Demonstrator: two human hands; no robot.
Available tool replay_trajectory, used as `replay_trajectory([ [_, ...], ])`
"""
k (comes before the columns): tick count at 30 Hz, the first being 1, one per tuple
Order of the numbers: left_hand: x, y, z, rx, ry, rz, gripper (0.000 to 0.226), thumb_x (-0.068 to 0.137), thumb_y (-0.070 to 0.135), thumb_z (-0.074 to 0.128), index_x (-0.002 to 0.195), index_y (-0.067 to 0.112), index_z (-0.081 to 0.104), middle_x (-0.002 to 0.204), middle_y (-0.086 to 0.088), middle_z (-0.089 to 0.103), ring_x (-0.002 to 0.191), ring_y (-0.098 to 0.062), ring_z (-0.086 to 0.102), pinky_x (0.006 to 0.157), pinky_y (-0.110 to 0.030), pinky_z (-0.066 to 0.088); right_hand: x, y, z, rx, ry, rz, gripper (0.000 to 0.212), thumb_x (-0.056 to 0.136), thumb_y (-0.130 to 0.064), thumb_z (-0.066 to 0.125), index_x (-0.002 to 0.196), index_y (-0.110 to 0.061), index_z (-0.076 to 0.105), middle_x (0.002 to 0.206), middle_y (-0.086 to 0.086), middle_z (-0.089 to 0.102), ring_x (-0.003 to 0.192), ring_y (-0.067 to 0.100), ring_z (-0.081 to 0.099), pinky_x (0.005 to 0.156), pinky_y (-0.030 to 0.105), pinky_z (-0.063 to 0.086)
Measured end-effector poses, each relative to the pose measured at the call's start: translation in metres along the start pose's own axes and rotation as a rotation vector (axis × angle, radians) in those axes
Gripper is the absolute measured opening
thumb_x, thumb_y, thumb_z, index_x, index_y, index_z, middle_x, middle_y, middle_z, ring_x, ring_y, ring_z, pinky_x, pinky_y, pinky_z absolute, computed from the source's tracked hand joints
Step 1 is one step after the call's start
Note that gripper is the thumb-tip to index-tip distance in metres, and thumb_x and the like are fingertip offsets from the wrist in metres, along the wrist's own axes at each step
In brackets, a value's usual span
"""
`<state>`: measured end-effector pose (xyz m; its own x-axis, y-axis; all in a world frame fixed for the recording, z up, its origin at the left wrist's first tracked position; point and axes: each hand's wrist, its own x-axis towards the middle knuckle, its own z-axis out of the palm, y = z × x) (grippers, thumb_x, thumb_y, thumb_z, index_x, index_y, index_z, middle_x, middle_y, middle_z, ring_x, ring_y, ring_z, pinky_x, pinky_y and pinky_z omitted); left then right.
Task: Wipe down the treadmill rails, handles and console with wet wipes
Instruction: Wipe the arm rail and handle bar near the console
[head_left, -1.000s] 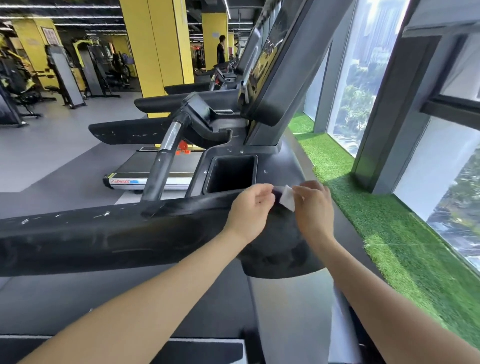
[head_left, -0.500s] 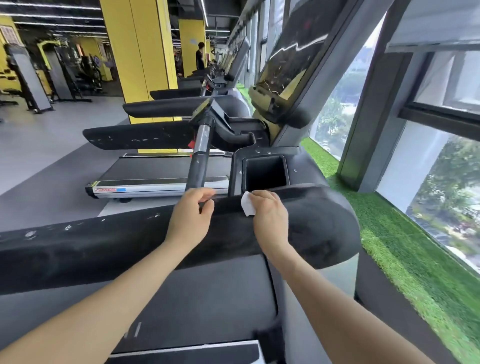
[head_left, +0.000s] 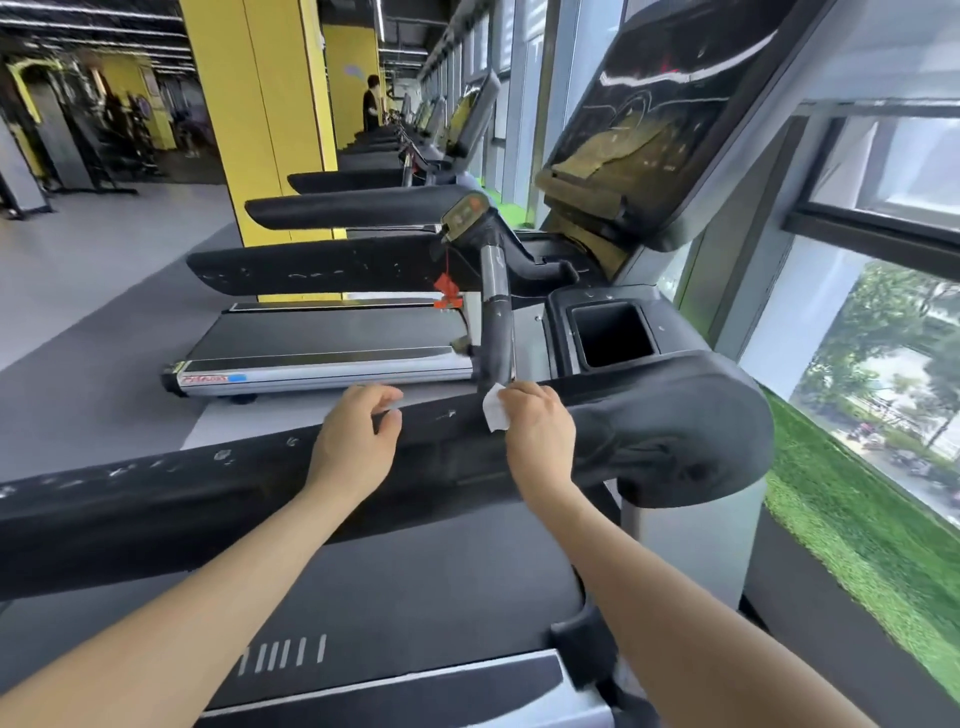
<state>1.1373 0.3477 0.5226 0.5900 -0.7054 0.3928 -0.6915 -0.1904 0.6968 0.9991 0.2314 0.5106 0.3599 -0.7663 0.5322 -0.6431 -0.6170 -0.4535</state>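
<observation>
In a gym's treadmill row, the right hand (head_left: 537, 428) pinches a wipe (head_left: 494, 413) on the rail (head_left: 208, 499), which stretches leftward under the loosely curled, empty left hand (head_left: 353, 441).

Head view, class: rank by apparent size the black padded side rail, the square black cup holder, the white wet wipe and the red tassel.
1. Black padded side rail, by far the largest.
2. Square black cup holder.
3. White wet wipe and red tassel: these look alike, and the tassel hangs farther away, so unranked.

A yellow pillar (head_left: 260, 119) stands left, green turf (head_left: 857, 519) lines the windows (head_left: 883, 338).
</observation>
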Motion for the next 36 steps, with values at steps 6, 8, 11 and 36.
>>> replay_trajectory([
  [6,0.001,-0.002,0.0,0.013,-0.032,-0.001,0.023,0.095,0.011,0.05,0.114,0.014,0.063,0.116,-0.001,0.061,0.105,-0.014,0.057,0.09,-0.024,0.042,-0.01,-0.009,0.001,0.046,-0.033,-0.059,0.036,0.075,0.01,0.053,0.099,-0.009,0.072,0.098,0.003,0.068,0.086,0.027,0.055,0.06,0.026,0.028],
  [8,0.003,0.005,0.002,0.031,-0.049,0.001,0.022,0.096,0.012,0.05,0.114,0.014,0.063,0.116,0.0,0.061,0.105,-0.013,0.056,0.089,-0.023,0.042,-0.009,-0.008,0.0,0.101,-0.097,-0.082,0.04,0.081,0.008,0.051,0.108,-0.013,0.071,0.11,0.0,0.068,0.097,0.026,0.058,0.065,0.026,0.034],
  [11,0.007,0.018,0.006,0.055,-0.063,0.02,0.023,0.098,0.019,0.047,0.116,0.014,0.061,0.117,0.002,0.058,0.104,-0.011,0.053,0.085,-0.023,0.039,-0.011,-0.014,0.0,0.282,-0.253,-0.124,0.032,0.091,-0.003,0.049,0.112,-0.015,0.071,0.115,0.0,0.068,0.105,0.023,0.06,0.083,0.03,0.046],
  [36,0.038,0.04,0.061,0.305,-0.293,0.487,0.022,0.095,0.028,0.053,0.115,0.02,0.058,0.114,0.007,0.053,0.104,-0.014,0.052,0.075,-0.024,0.04,0.001,0.033,-0.035,0.325,-0.098,0.18,0.03,0.094,-0.004,0.045,0.11,-0.01,0.069,0.114,0.002,0.065,0.104,0.02,0.059,0.09,0.035,0.049],
])
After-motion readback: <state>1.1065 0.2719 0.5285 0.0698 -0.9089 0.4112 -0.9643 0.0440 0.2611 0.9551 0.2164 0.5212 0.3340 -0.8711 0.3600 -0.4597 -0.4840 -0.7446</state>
